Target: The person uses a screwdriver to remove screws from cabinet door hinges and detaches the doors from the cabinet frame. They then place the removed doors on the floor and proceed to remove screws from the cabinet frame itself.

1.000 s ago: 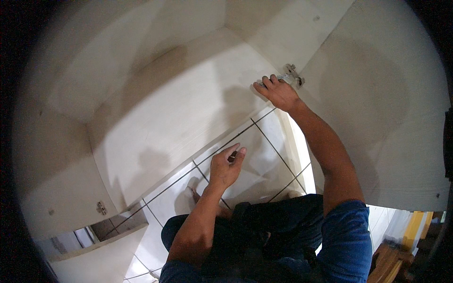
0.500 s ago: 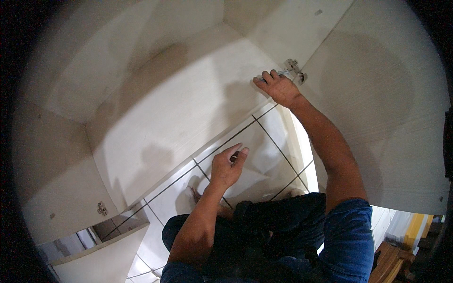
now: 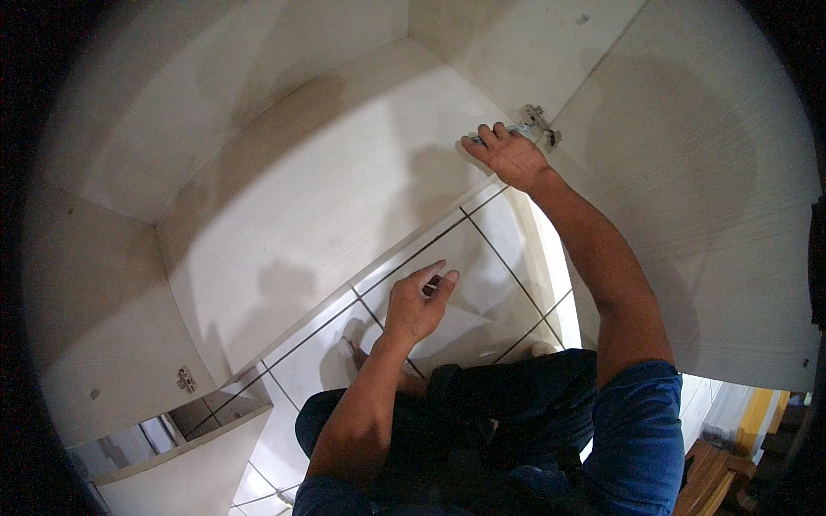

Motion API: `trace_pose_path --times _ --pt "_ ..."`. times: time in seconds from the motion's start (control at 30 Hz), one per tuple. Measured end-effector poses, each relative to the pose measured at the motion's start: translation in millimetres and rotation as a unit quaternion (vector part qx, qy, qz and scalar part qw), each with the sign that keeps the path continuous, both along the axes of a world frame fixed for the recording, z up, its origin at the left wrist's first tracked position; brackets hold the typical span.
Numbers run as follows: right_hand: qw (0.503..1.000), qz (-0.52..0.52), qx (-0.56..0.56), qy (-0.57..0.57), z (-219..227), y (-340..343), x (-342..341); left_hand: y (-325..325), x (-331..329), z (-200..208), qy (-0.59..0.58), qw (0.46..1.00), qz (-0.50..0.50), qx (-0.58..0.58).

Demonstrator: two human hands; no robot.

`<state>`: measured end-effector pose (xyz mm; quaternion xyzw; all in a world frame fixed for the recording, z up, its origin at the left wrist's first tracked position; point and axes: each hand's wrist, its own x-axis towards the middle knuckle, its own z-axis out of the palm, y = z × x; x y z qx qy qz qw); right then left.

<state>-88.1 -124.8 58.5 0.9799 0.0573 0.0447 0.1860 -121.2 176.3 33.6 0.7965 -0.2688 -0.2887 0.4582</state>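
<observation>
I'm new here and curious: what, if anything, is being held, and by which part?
The right hand holds a slim tool by the end away from the hinge. Whether the left hand holds anything cannot be told.

Tiled floor (image 3: pixel 490 301), brown wood (image 3: pixel 707 478)

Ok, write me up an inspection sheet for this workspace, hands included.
Surface: pale cabinet panel, partly in shadow; tiles below its front edge.
Job's things: metal hinge at the corner by the door; greyish tool beside it, mostly hidden.
Clutter: wood pieces at lower right.
Hands: right hand closed around the tool; left hand over the tiles, fingers curled, contents unclear.
Cables: nothing seen.
Surroundings: second hinge on the cabinet's left wall; pale board at lower left.
</observation>
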Motion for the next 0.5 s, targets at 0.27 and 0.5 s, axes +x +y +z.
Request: trace_pose_path --times 0.27,0.5 --pt "0.998 0.034 -0.048 -0.019 -5 4 5 1 -1 2 0.011 1.0 0.0 -0.003" --pt "1.0 0.005 -0.012 0.028 -2 -1 17 0 -1 -3 0.014 1.0 -0.004 -0.021"
